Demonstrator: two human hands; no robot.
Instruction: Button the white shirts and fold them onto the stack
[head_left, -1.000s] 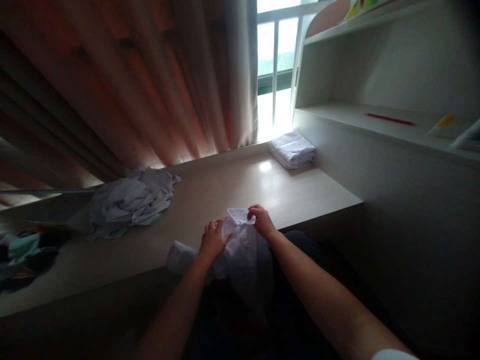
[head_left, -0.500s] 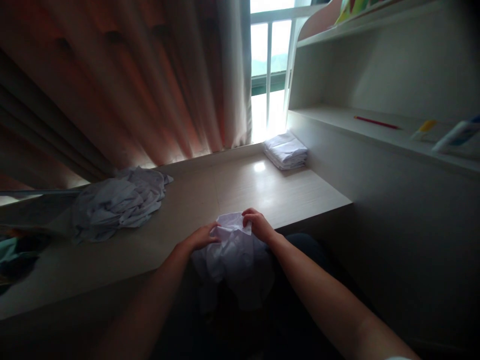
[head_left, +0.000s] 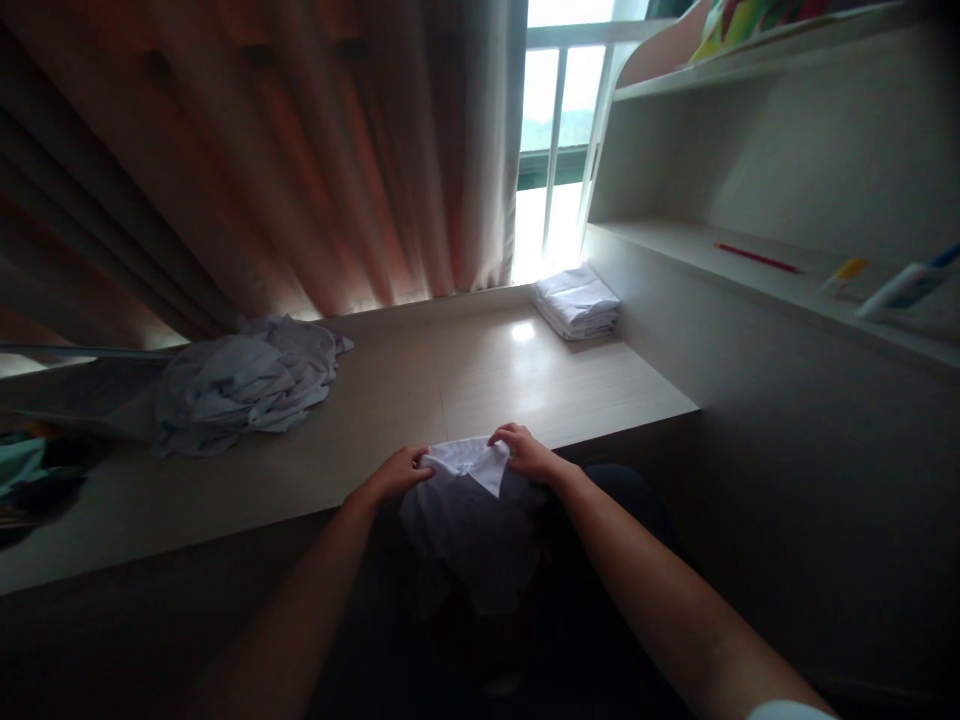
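A white shirt [head_left: 469, 510] hangs over the near edge of the pale wooden desk [head_left: 480, 370], its collar held up between both hands. My left hand [head_left: 397, 472] pinches the collar's left end, fingers closed on the cloth. My right hand [head_left: 529, 455] grips the collar's right end, fingers curled over it. Most of the shirt droops down into my lap below the desk edge.
A crumpled heap of white clothes [head_left: 240, 380] lies at the desk's left. A neat folded stack [head_left: 577, 300] sits at the far right by the window. Curtains hang behind. Shelves [head_left: 750, 260] on the right hold a red pencil [head_left: 754, 257] and small items.
Both hands drew the shirt nearer to the desk edge and stretched its collar flat between them; earlier the cloth was bunched. The left hand went from lying on the cloth to pinching the collar.
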